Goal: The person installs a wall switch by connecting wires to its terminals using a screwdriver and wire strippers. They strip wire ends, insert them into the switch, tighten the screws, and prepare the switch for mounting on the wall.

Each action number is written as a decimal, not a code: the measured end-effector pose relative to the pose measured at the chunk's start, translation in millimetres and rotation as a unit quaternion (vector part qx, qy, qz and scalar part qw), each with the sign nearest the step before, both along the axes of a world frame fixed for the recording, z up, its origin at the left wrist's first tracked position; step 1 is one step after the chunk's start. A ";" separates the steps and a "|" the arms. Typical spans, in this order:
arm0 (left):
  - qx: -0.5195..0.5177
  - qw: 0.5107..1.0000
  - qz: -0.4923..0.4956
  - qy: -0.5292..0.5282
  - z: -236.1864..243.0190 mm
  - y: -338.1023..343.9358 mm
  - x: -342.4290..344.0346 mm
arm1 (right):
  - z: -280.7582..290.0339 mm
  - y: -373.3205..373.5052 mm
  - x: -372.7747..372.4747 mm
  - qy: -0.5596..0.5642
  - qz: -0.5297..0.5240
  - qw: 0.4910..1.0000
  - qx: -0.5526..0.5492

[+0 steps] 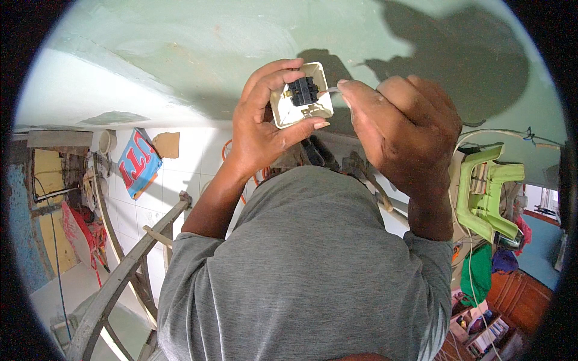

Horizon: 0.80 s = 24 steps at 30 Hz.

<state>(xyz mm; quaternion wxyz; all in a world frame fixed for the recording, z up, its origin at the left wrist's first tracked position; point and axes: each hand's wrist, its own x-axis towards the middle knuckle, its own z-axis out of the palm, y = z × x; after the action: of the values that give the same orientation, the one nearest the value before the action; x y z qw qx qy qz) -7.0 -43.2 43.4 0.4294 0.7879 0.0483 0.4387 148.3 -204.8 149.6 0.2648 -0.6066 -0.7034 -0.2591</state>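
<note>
My left hand (262, 117) is closed around a small cream-white electrical box (324, 112), its thumb along the lower rim and its fingers over the upper left. The box's open back faces me. Inside sits a black switch or socket module (303, 91) with brass-coloured terminals at its sides. From the right, my right hand (400, 120) pinches a thin pale wire (330, 90) between thumb and forefinger. The wire's tip reaches the module's right side; whether it is inside a terminal I cannot tell.
A pale green wall (241, 30) rises close behind the box. Wooden ladder rails (123, 274) stand at the lower left. A light green plastic stool (466, 207) and a loose cable (503, 132) are at the right. Shelves with boxes (481, 331) lie below.
</note>
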 end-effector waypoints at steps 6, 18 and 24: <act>0.012 1.000 -0.001 0.000 4.5 0.1 0.1 | -7.5 3.8 1.8 -0.003 -0.002 1.000 -0.004; 0.003 1.000 0.005 0.008 7.2 -4.1 -2.7 | -8.1 3.3 -0.5 0.004 0.000 1.000 -0.007; 0.023 0.999 0.024 0.014 9.9 -5.5 -4.9 | -6.2 2.4 -3.1 0.005 -0.004 1.000 -0.020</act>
<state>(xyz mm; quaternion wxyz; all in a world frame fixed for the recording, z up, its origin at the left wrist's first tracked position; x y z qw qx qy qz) -11.9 -48.7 53.3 0.3995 0.8023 0.0630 0.4391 145.3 -202.3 143.4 0.2548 -0.6160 -0.7046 -0.2433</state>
